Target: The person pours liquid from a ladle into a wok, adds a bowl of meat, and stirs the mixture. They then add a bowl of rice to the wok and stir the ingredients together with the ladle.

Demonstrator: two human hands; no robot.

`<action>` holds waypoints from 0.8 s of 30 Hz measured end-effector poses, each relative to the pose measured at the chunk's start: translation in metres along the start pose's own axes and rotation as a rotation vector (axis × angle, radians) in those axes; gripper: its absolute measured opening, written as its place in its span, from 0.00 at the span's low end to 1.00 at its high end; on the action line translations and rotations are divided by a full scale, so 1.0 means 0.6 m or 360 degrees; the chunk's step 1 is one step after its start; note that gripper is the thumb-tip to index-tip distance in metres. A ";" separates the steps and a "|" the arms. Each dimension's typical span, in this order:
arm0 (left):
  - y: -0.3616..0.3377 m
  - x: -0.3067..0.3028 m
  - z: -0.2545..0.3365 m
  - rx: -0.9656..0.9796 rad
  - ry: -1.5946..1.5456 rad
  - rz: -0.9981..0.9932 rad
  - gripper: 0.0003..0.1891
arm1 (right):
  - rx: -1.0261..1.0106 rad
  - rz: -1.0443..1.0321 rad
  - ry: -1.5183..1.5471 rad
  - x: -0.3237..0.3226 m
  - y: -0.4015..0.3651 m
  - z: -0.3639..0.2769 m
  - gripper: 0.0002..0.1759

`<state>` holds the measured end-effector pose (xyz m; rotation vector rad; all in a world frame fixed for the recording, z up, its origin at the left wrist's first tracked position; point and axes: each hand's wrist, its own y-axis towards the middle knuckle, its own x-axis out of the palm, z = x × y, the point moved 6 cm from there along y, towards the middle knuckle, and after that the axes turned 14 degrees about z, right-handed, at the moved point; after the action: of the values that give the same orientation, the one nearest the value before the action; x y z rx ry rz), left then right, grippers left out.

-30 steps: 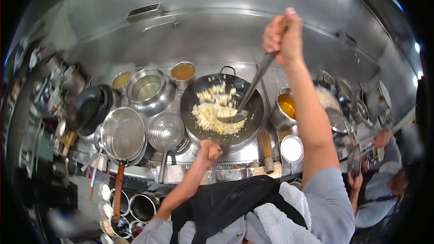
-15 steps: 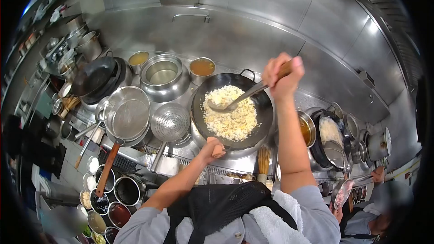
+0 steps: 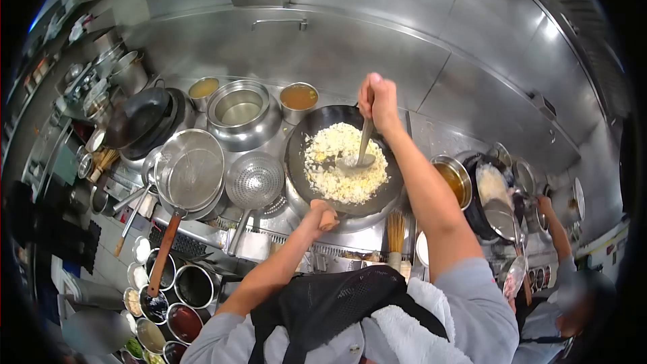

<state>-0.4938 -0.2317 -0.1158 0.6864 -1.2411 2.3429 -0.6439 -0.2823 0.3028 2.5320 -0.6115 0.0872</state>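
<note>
A black wok (image 3: 296, 155) in front of me holds loose, pale yellow and white fried rice (image 3: 333, 185). My left hand (image 3: 323, 217) is closed round the wok's near edge, with a tan cloth or pad in its grip. Above the far right side of the wok, my right hand (image 3: 379, 104) is wrapped round the handle of a metal ladle (image 3: 364, 148). The ladle stands nearly upright, its bowl down in the rice right of centre, where a dark patch of wok shows beside it.
A perforated skimmer (image 3: 255, 178), a mesh strainer (image 3: 189, 168) and a steel pot (image 3: 239, 116) are on the left. Seasoning containers (image 3: 195, 285) stand lower left. A bamboo brush (image 3: 395, 232) is by the wok. At right, a co-worker (image 3: 556, 310) reaches near another wok (image 3: 475, 195).
My right hand has moved left, turning the ladle from slanted to nearly upright. The ladle's bowl has shifted right and the rice is more spread out. The co-worker's arm has reached farther forward.
</note>
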 end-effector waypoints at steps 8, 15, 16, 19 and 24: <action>-0.012 0.012 0.004 0.0076 -0.0043 0.0067 0.08 | -0.0048 -0.0035 -0.0043 -0.030 -0.014 0.019 0.35; 0.014 0.006 0.001 -0.0010 0.0045 -0.0010 0.09 | 0.0137 0.0168 0.0077 -0.089 -0.008 -0.088 0.32; 0.017 -0.002 -0.007 0.0004 0.0072 -0.0040 0.09 | 0.0049 0.0226 0.0023 -0.111 -0.017 -0.033 0.32; -0.003 0.002 -0.007 0.0003 0.0000 0.0035 0.08 | -0.0069 0.0319 0.0006 -0.126 -0.012 -0.008 0.33; -0.018 0.015 0.014 0.0065 0.0135 -0.0030 0.10 | -0.0016 0.0259 0.0093 -0.054 -0.050 -0.067 0.33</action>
<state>-0.4933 -0.2319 -0.0997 0.6027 -1.1486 2.3624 -0.6572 -0.2258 0.3170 2.4570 -0.7911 0.2150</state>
